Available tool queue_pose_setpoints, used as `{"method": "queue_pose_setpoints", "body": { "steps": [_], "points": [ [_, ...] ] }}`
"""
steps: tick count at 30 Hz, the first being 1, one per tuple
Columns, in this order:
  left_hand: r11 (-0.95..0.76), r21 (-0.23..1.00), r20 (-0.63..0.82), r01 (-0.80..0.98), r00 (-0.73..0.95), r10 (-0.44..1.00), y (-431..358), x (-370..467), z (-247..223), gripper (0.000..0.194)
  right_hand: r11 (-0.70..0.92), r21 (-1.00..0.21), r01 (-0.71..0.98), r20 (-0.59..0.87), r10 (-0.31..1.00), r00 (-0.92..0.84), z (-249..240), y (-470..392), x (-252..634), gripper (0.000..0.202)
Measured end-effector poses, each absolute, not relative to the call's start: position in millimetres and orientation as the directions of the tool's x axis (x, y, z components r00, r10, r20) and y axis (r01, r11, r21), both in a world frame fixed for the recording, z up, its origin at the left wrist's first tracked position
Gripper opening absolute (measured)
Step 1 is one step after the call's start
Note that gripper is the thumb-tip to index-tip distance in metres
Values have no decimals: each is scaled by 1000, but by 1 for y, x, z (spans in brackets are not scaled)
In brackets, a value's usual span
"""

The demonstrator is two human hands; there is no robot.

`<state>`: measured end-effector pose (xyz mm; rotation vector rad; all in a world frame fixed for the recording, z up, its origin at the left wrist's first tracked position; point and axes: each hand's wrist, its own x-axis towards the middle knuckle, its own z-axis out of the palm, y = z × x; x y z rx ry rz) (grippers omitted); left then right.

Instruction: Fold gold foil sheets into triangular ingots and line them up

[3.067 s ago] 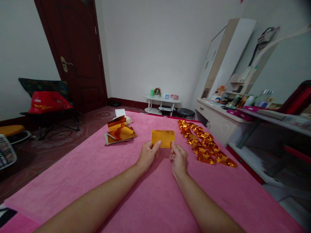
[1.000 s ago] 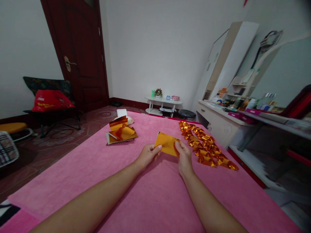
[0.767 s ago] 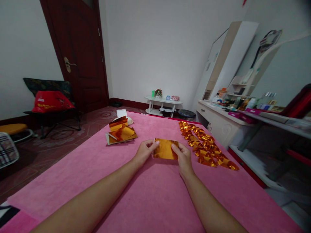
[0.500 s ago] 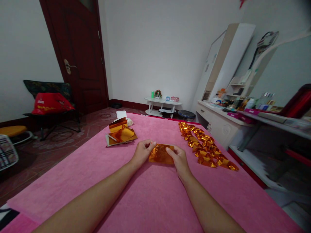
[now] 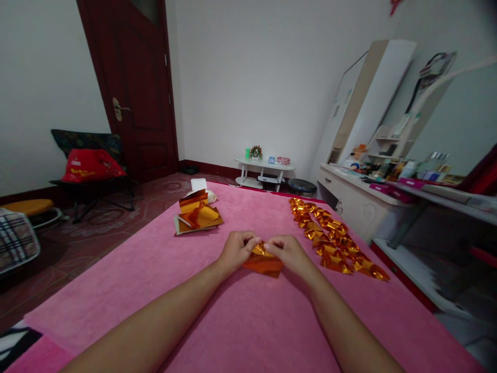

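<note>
A pink cloth covers the broad surface, narrowing toward the far side. At its middle, the left hand and right hand pinch one gold foil sheet, thumbs near each other along its upper part.

Clock directions run from the hands. At 10 o'clock lies a loose stack of gold foil sheets; at 2 o'clock, two rows of twisted foil pieces. Off the cloth, a white side table stands at 12, a dark red door at 11, a folding chair bearing a red bag at 10, and a white dressing table at 2.

Fingers hide the sheet's upper corners, so its folds are unclear. A pale item behind the stack is partly covered. The frame cuts off the checked object at 9.
</note>
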<state>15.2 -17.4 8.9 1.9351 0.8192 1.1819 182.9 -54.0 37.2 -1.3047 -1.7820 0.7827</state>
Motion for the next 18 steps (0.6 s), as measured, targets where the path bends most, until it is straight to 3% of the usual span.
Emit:
{"method": "queue_pose_setpoints", "body": {
  "steps": [6, 11, 14, 16, 18],
  "points": [
    [-486, 857, 454, 170, 196, 869, -8, 10, 11, 33, 214, -936, 281, 194, 976, -98, 33, -49, 194, 30],
    [-404, 912, 409, 67, -107, 906, 6, 0, 10, 37, 83, -995, 48, 88, 992, 95, 16, -44, 196, 41],
    [-375, 927, 366, 2, -212, 906, 7, -1, 10, 36, 48, -999, -18, 49, 998, -42, 11, -49, 179, 43],
    [-371, 928, 359, -24, -195, 913, 4, 3, 10, 36, 99, -995, -16, 101, 981, -164, 9, -54, 164, 39],
    [-379, 925, 370, -42, -135, 919, -1, 10, 11, 37, 103, -994, -28, 106, 981, -165, 8, -58, 150, 38]
  ]
}}
